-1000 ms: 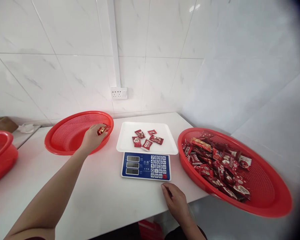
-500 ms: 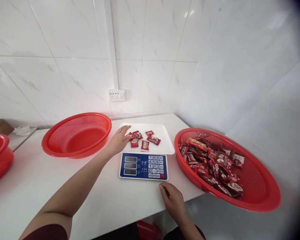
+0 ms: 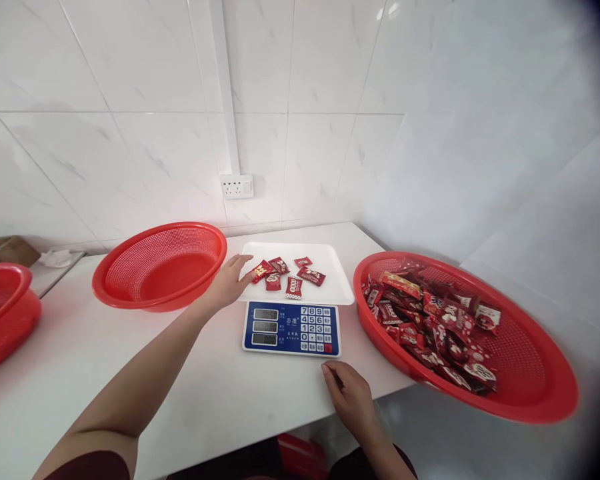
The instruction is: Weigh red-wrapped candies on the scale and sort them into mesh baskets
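Observation:
My left hand [image 3: 230,283] is at the left edge of the white weighing tray [image 3: 333,283], thumb and fingers apart. Its fingertips are beside a red wrapped candy [image 3: 263,269], with nothing gripped. Several other small red packets, among them one candy [image 3: 294,287] near the front, lie loosely on the tray. The scale's blue keypad panel [image 3: 291,348] faces me in front of the tray, its three displays lit dimly. My right hand [image 3: 350,398] rests curled at the table edge, just below the panel's right corner, and no object shows in it.
On the right, a red oval basket [image 3: 540,373] holds many red packets and overhangs the table edge. A red perforated basket [image 3: 167,273] stands left of the tray, and another red basket [image 3: 10,327] is farther left. A socket [image 3: 237,187] is on the tiled wall.
My left hand has drawn back slightly to the left from the candies, uncovering the leftmost one. The top display reading differs. My right hand stays curled in place; the view has shifted a little.

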